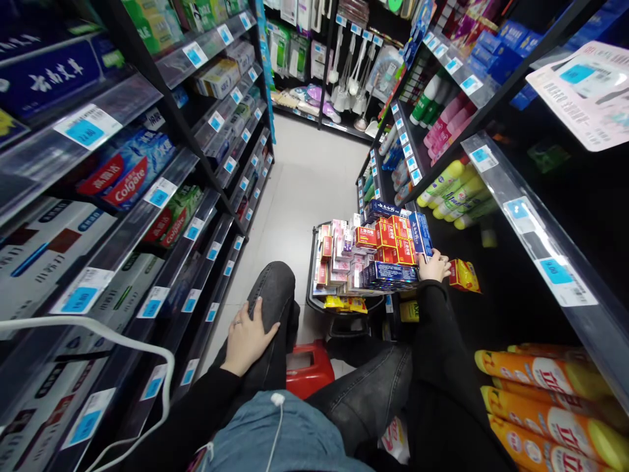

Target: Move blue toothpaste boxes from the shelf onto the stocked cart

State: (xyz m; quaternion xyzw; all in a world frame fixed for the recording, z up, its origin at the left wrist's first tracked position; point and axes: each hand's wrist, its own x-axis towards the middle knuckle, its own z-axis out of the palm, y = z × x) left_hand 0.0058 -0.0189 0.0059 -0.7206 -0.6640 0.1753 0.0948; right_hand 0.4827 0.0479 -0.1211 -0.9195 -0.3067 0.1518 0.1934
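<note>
Cardboard boxes [373, 252], red, pink and dark blue, stand stacked in tight rows on a black trolley [312, 303] in the aisle. The right hand [433, 265] lies against the stack at the trolley's right edge, fingers curled onto the end of a dark blue box [390, 275]; whether it actually grips the box cannot be told. The left hand [248, 337] lies flat and spread on the left knee [275, 292], holding nothing.

The boxes are packed close, so my judgement is that one should be drawn straight out sideways from its end, with the thumb bracing the row above so that nothing topples.

Room is tight on the right: the stack's right edge sits just beside the dark lower shelf [496, 262], where a yellow and red packet [462, 275] lies near the hand. On the left, shelving [196, 229] runs along the leg. The open way is the pale floor [299, 190] beyond the trolley's far edge. A red stool [307, 368] sits between the knees, near the trolley's near edge.
</note>
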